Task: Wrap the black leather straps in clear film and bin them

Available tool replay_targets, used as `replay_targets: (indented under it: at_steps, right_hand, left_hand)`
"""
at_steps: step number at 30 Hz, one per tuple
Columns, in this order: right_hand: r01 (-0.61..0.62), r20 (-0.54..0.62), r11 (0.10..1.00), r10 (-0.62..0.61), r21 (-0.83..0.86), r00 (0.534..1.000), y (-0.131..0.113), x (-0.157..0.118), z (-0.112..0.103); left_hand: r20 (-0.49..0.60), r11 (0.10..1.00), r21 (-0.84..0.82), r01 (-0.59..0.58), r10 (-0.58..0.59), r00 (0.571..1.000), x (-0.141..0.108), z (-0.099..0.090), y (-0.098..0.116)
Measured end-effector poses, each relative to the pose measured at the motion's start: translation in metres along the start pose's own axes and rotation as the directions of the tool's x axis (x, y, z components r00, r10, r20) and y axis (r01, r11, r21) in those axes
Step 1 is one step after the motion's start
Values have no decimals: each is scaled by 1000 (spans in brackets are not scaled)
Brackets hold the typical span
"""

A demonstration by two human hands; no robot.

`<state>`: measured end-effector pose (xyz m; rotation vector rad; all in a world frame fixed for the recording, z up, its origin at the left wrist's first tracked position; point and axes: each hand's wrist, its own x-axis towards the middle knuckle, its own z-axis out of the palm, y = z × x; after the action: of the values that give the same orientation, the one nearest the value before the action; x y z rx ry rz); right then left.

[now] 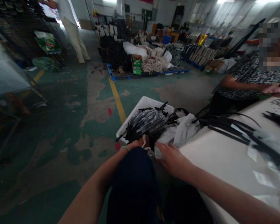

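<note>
A white plastic bag hangs beside the white table's edge. My right hand lies on the bag's lower left part, its fingers pressed together against the plastic. To its left, my left hand reaches past my dark-clad knee, next to a whitish strip; its fingers are mostly hidden, so its grip cannot be made out. Just beyond both hands, a white bin on the floor holds a heap of black strips in clear wrapping.
The white table on the right bears long black strips and clear plastic. A person sits at its far side. Ahead lies a loaded blue pallet. Another table is at left; a person stands behind.
</note>
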<state>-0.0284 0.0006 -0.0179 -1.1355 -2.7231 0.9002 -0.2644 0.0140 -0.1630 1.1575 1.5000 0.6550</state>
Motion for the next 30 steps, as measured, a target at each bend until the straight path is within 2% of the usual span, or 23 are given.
replay_targets:
  at_steps: [2,4,5,7,9,10,11,12,13,14,16,17,18,19,22,24,26,27,28,30]
  right_hand:
    - [-1,-8,997,2,78,1000,-10,-43,4]
    - [-121,-41,936,142,330,989,-10,-73,4]
    - [-174,-51,850,229,497,972,-9,-84,3]
    - [-166,-55,568,351,806,935,-7,-100,-5]
    - [9,-114,280,362,960,925,-9,-112,-15]
    - [120,-181,183,361,976,915,-11,-119,-20]
    - [224,-256,125,379,966,889,-14,-126,-25]
    - [309,-325,109,425,945,845,-16,-134,-29]
    - [367,-383,134,498,921,778,-16,-143,-32]
    - [395,-431,196,578,898,693,-16,-153,-34]
    - [353,-517,379,669,856,535,-10,-176,-34]
    - [293,-554,471,669,832,496,-7,-188,-33]
    - [218,-577,550,650,806,495,-3,-200,-32]
    - [138,-579,608,626,782,521,1,-211,-30]
    - [-18,-509,672,578,740,637,7,-235,-21]
    - [-27,-461,659,554,752,693,8,-244,-15]
    - [5,-416,618,523,786,744,9,-248,-9]
    - [18,-397,600,505,800,767,9,-250,-7]
    - [30,-383,587,488,809,784,10,-252,-5]
    - [47,-382,582,469,812,796,13,-257,-3]
  left_hand:
    - [69,997,56,-53,49,996,-2,0,27]
    - [133,987,88,-133,120,984,-9,-4,67]
    - [178,979,90,-184,166,970,-16,-6,90]
    - [315,953,85,-291,252,915,-40,-3,142]
    - [488,900,115,-421,318,813,-73,10,191]
    - [522,858,158,-489,348,779,-91,21,212]
    - [544,807,210,-551,372,752,-109,33,229]
    - [554,757,261,-599,391,735,-126,48,241]
    - [560,707,309,-636,405,722,-141,64,249]
    - [567,666,347,-660,412,713,-154,80,254]
    - [573,626,383,-679,416,706,-169,112,254]
    - [564,630,375,-680,427,707,-172,128,252]
    - [543,656,342,-673,446,711,-172,144,250]
    - [513,700,281,-657,469,719,-171,159,248]
    - [442,857,-41,-514,477,760,-159,204,249]
    - [480,913,-263,-313,405,778,-153,228,252]
    - [521,906,-411,-99,323,790,-148,246,254]
    - [520,889,-458,-29,294,802,-146,253,255]
    - [508,874,-486,14,269,818,-145,258,257]
    - [468,876,-481,25,232,853,-143,265,260]
